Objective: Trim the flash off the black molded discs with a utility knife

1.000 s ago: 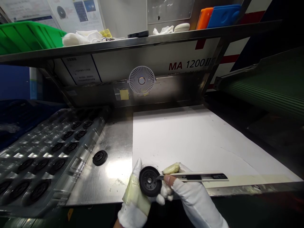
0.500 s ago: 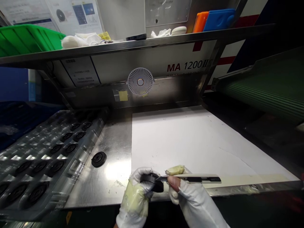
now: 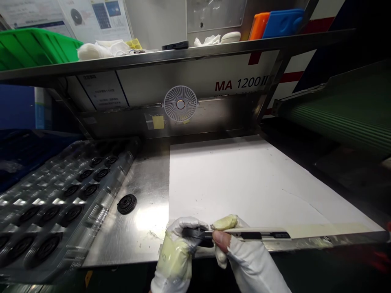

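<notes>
My left hand (image 3: 177, 250), in a white glove with yellowish patches, is closed around a round black part (image 3: 205, 243) above the table's front edge. A slim white-and-black utility knife (image 3: 249, 234) is gripped in my right hand (image 3: 241, 252), its handle pointing right. That glove leaves the thumb tip bare. The knife's blade end lies against the black part, though where exactly it touches is hard to make out. Another round black part (image 3: 127, 204), with ringed ridges, rests on the metal table to the left.
At left, a clear plastic tray (image 3: 113, 191) holds several round black parts. A white sheet (image 3: 220, 179) covers much of the metal table (image 3: 146, 171). Behind are a small fan (image 3: 181, 104) and a shelf (image 3: 146, 60) bearing a green bin (image 3: 36, 49). A green conveyor (image 3: 339, 118) stands right.
The knife and my right fingers have shifted slightly, its handle end now further right and lower. The black part has tilted a little in my left hand.
</notes>
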Action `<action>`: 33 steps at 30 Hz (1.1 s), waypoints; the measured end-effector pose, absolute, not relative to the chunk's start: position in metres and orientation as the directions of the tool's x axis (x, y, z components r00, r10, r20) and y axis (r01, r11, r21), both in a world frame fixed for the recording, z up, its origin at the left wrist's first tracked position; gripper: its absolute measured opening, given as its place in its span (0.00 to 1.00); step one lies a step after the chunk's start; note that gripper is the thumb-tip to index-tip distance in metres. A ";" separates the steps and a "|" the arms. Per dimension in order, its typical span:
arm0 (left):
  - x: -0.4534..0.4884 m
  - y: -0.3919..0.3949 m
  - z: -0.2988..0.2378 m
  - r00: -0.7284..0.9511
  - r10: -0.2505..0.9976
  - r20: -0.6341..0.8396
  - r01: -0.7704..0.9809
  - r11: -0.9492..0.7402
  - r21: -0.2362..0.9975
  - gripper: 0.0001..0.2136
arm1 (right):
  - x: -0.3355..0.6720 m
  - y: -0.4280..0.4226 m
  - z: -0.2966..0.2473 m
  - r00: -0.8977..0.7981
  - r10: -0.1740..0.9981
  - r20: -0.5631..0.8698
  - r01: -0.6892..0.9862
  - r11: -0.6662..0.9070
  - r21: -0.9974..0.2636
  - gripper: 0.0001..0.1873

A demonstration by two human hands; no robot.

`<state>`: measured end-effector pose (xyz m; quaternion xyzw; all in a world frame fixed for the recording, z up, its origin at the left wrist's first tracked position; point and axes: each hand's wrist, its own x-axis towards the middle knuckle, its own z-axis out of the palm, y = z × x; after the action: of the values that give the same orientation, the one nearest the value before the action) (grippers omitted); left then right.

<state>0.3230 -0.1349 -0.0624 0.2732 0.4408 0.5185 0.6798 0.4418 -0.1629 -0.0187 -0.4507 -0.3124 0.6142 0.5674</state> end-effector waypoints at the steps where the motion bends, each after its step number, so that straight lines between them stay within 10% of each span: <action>1: 0.323 -0.135 -0.062 0.071 0.947 -0.313 -0.466 0.309 0.829 0.09 | 0.442 -0.163 -0.018 0.062 0.978 -0.197 -0.414 -0.154 -0.897 0.18; 19: 0.326 -0.136 -0.054 0.092 0.935 -0.343 -0.542 0.336 0.771 0.10 | 0.440 -0.165 -0.019 0.087 0.971 -0.221 -0.419 -0.166 -0.893 0.17; 33: 0.310 -0.136 -0.050 0.358 0.888 -0.289 -0.230 0.384 0.894 0.08 | 0.466 -0.143 -0.019 -0.265 0.959 -0.097 -0.397 -0.200 -0.896 0.13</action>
<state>0.3099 -0.1360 -0.0501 0.3977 0.4137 0.3873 0.7216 0.4665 -0.1434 -0.0193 -0.3541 -0.3973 0.6890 0.4920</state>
